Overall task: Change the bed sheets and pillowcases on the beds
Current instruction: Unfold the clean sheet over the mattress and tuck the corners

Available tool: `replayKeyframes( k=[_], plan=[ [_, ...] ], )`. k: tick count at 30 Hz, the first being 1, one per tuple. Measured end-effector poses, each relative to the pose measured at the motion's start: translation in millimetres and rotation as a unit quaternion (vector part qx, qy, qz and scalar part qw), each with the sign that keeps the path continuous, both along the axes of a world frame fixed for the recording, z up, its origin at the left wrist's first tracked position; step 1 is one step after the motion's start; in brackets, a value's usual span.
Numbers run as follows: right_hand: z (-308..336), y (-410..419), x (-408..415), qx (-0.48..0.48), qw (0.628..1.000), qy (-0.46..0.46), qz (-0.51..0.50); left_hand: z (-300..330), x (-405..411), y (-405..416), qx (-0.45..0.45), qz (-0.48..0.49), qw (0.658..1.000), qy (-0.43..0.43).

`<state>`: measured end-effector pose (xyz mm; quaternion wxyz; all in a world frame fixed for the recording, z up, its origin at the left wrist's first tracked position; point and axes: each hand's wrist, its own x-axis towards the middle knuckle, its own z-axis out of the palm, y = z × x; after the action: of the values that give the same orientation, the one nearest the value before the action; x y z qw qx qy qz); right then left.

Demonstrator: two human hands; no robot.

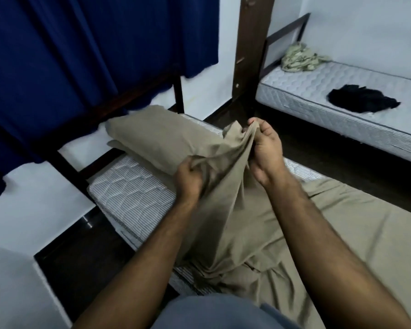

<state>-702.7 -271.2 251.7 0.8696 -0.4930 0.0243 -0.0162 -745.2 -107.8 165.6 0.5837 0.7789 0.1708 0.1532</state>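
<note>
A person is looking down at their own two bare forearms reaching out over a low bed. Both hands are holding up a bunched section of a tan bed sheet (223, 210), lifting it off the mattress. The left hand (188, 176) is gripping a fold of the sheet with its fingers curled tightly into the cloth. The right hand (265, 148) is sitting higher and just beside the left, its fingers (256, 122) and thumb pinching a gathered edge of the same sheet. The rest of the sheet is lying loose and wrinkled across the near part of the bed, to the right and below the hands.

Beyond the hands, a pillow (159, 141) in a matching tan case is resting at the head of the bed. Part of the striped quilted mattress (131, 193) is showing bare to the left of the sheet. A dark blue curtain (81, 55) is hanging over the dark bed frame at upper left.

At upper right, well apart, a second bed is showing a bare white mattress (330, 91). A crumpled pale green cloth (299, 58) and a black cloth (363, 100) are lying on it, apart from each other.
</note>
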Motion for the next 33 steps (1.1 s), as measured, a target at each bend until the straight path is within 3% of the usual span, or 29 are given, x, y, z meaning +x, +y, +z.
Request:
replayKeyframes(
  k=[1, 3, 5, 6, 8, 9, 10, 11, 13, 15, 17, 18, 20, 22, 23, 24, 26, 27, 29, 31, 33],
  plan=[
    [-4.5, -5.1, 0.2, -0.152, 0.984, -0.052, -0.073, 13.5, 1.1, 4.4, -0.02, 0.061, 0.997, -0.046],
    [-12.5, -11.4, -3.9, -0.388, 0.896, -0.148, -0.156, 43.5, 8.0, 14.0, -0.134, 0.102, 0.98, -0.108],
    [-15.5, -9.0, -13.9, -0.455, 0.856, -0.231, -0.083, 71.7, 13.1, 21.0, -0.19, 0.049, 0.967, -0.159],
    [-16.4, -4.3, -16.6, -0.47, 0.845, -0.254, 0.002, 82.2, 13.9, 21.8, -0.153, 0.011, 0.973, -0.171],
    [-22.6, 11.8, -16.4, -0.559, 0.772, -0.258, 0.161, 99.7, 7.6, 17.0, 0.012, -0.066, 0.981, -0.184],
    [-27.2, 19.4, -15.8, -0.611, 0.724, -0.259, 0.188, 104.8, 2.7, 12.6, 0.118, -0.089, 0.972, -0.182],
    [-30.7, 26.1, -14.6, -0.636, 0.703, -0.253, 0.192, 107.5, -1.8, 10.4, 0.227, -0.094, 0.952, -0.183],
    [-30.4, 30.7, -14.2, -0.626, 0.722, -0.233, 0.178, 107.1, -4.7, 9.1, 0.312, -0.089, 0.929, -0.179],
    [-21.4, 34.8, -11.4, -0.545, 0.812, -0.169, 0.122, 97.6, -9.5, 14.8, 0.363, -0.091, 0.916, -0.148],
    [-10.4, 31.0, 0.6, -0.456, 0.88, -0.131, -0.011, 73.7, -13.1, 32.2, 0.291, -0.118, 0.946, -0.077],
    [0.2, 26.9, 11.2, -0.316, 0.941, -0.096, -0.079, 51.8, -21.1, 41.3, 0.132, -0.194, 0.971, 0.038],
    [3.4, 29.6, 11.1, -0.285, 0.949, -0.101, -0.085, 40.9, -25.2, 42.4, 0.037, -0.245, 0.963, 0.104],
    [7.7, 42.8, -0.5, -0.295, 0.937, -0.148, -0.112, 34.4, -35.7, 40.0, -0.018, -0.343, 0.912, 0.223],
    [9.3, 52.0, -11.4, -0.266, 0.931, -0.199, -0.151, 26.8, -37.7, 44.3, 0.074, -0.405, 0.863, 0.294],
    [9.4, 53.1, -12.6, -0.251, 0.928, -0.217, -0.17, 19.4, -37.1, 49.2, 0.123, -0.399, 0.857, 0.303],
    [5.7, 50.5, -9.6, -0.252, 0.92, -0.235, -0.185, 9.9, -34.4, 55.3, 0.136, -0.367, 0.874, 0.288],
    [-6.1, 41.0, -3.4, -0.347, 0.886, -0.256, -0.17, 4.3, -32.7, 62.3, 0.079, -0.234, 0.943, 0.222],
    [-11.1, 36.5, -3.9, -0.425, 0.857, -0.259, -0.136, 8.4, -32.1, 61.3, 0.06, -0.15, 0.971, 0.176],
    [-20.7, 32.4, -9.3, -0.551, 0.783, -0.282, -0.064, 29.6, -27.2, 53.4, 0.075, -0.025, 0.993, 0.092],
    [-34.0, 38.9, -20.1, -0.586, 0.738, -0.332, 0.039, 58.1, -21.5, 43.5, 0.071, -0.038, 0.996, 0.033],
    [-44.5, 51.1, -31.2, -0.563, 0.731, -0.329, 0.201, 77.5, -19.0, 37.0, -0.029, -0.099, 0.994, 0.031]
  ],
)
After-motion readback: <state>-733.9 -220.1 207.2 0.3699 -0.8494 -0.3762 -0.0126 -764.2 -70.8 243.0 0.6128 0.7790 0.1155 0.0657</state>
